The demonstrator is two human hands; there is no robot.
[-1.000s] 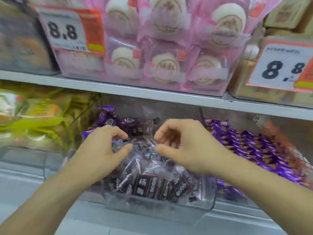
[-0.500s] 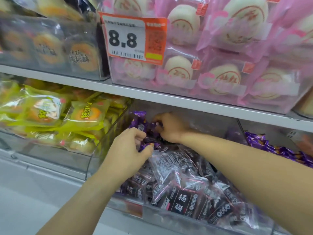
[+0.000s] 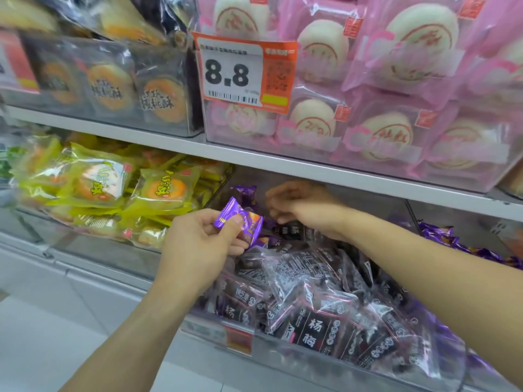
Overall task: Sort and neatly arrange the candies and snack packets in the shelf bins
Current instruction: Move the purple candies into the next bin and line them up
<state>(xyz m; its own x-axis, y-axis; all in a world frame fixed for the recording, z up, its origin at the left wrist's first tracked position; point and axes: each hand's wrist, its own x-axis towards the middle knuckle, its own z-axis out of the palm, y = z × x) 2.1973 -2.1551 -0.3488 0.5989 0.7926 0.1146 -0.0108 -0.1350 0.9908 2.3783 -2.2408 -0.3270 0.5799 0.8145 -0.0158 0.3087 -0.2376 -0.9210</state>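
A clear plastic bin (image 3: 283, 360) on the lower shelf holds several dark packets with pink edges (image 3: 311, 315). My left hand (image 3: 198, 244) pinches a small purple candy packet (image 3: 240, 220) above the bin's left back part. My right hand (image 3: 300, 206) reaches to the back of the bin with its fingers curled down over the dark packets; what they hold is hidden. More purple candies (image 3: 246, 193) lie at the bin's back left.
Yellow-green pastry packets (image 3: 107, 188) fill the bin to the left. A bin of purple candies (image 3: 452, 241) stands to the right. The upper shelf (image 3: 254, 157) carries pink bun packs (image 3: 396, 108), brown pastry packs (image 3: 113, 86) and an 8.8 price tag (image 3: 240, 72).
My left hand has lifted a purple candy packet out of the back of the bin. My right hand stays at the bin's back. The view has moved closer and to the right.
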